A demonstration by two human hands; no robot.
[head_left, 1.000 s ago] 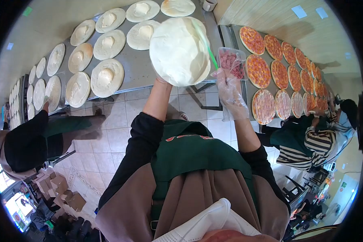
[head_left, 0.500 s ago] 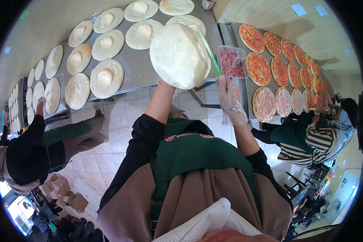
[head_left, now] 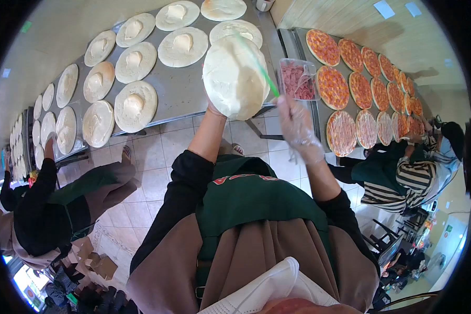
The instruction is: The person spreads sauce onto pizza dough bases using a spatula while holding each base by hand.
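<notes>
Metal table (head_left: pixel 167 86) far; R hand (head_left: pixel 300 125) closed round green spatula (head_left: pixel 267 78), angled far-left over dough base (head_left: pixel 226 89) on L hand (head_left: pixel 215 111), finger spread unclear.

I receive a moderately bright view with wide fisheye curvature and black, vignetted corners. Glare clips the screen (head_left: pixel 32 285) at lower left. The worktop (head_left: pixel 188 83) reflects soft light; the floor tiles (head_left: pixel 152 167) carry diffuse shadows. Motion blur softens the green-handled utensil (head_left: pixel 259 65) and the gloved right hand (head_left: pixel 298 128). Distant edge detail is indistinct.
</notes>
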